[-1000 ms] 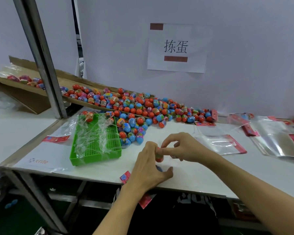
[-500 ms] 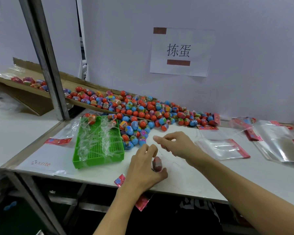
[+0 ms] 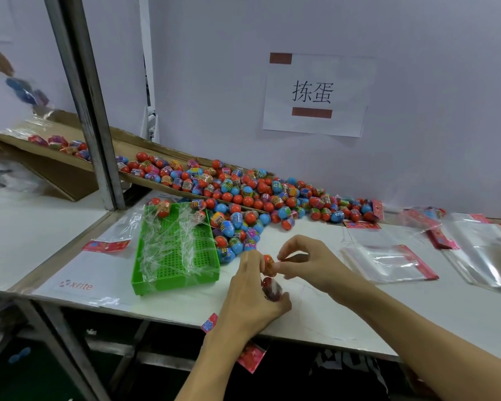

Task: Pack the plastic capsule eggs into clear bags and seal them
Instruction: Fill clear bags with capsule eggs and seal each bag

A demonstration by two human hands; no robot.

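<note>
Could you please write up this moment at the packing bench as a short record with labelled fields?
Left hand: grips a clear bag with a red egg inside
Right hand: pinches a red egg at the bag's mouth
Egg supply: loose pile spilling off a cardboard ramp onto the white table
Green tray: left of the hands, holding clear wrappers and a few eggs at its far end
Empty bags: lying flat, right of the hands
Sealing: not yet done
</note>
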